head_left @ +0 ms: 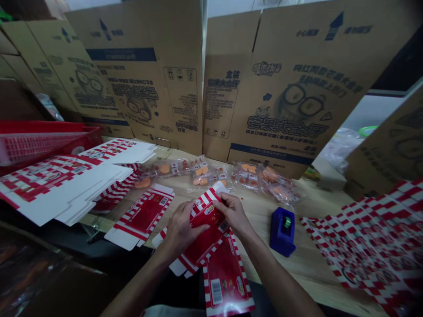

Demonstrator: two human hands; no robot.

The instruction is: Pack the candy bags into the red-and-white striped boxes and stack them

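Our left hand (180, 229) has its grip clamped on the middle of the red-and-white carton (204, 245), and our right hand (233, 213), the one nearer the blue tape dispenser (282, 231), pinches the top flap shut between its fingers. The carton lies just left of the dispenser on the table (313, 202), long axis slanting from near-left to far-right.

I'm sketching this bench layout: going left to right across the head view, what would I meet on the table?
On the table: stack of flat cartons → single flat carton → left hand → held carton → right hand → blue tape dispenser → spread of red-and-white cartons.
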